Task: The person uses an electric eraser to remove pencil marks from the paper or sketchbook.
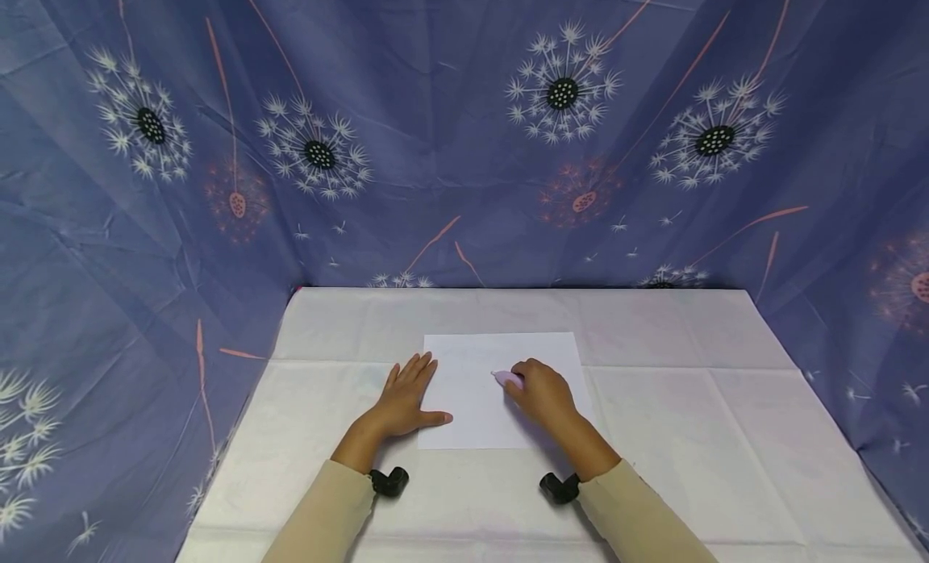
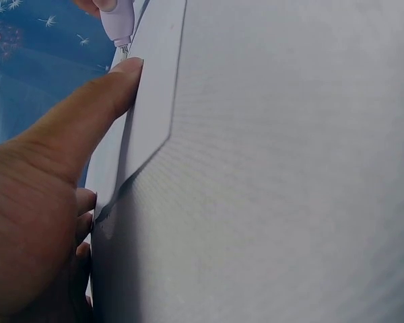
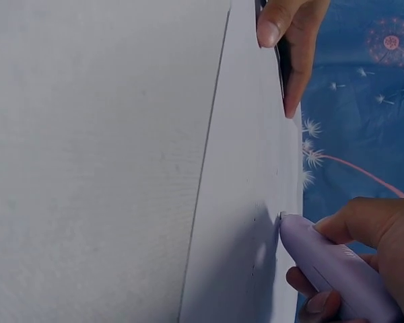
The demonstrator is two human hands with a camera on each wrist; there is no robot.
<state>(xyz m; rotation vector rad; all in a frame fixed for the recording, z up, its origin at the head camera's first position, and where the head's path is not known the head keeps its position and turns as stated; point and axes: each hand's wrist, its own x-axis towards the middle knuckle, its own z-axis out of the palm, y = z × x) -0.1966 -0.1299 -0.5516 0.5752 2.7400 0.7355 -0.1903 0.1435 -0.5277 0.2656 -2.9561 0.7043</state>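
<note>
Blue cloth (image 1: 450, 152) with puffy dandelion pictures hangs behind a white table (image 1: 689, 450). Over the middle of a sheet of paper (image 1: 464, 394) on that table is a fat purple tool (image 3: 337, 269), its thin tip facing left; I can't tell if the tip touches the paper. The tool looks light, hard and smooth, so it might slide in damp fingers. Its fat body seems the best part to hold, because the tiny tip could bend. The right hand (image 1: 547, 391) grips it there, thumb and fingers curled around it. Paper is thin and may slip or crease, so pressing flat near an edge should work well. The left hand (image 1: 409, 398) lies spread across its left edge, gripping nothing. Both arms wear tan sleeves (image 1: 327, 506).
</note>
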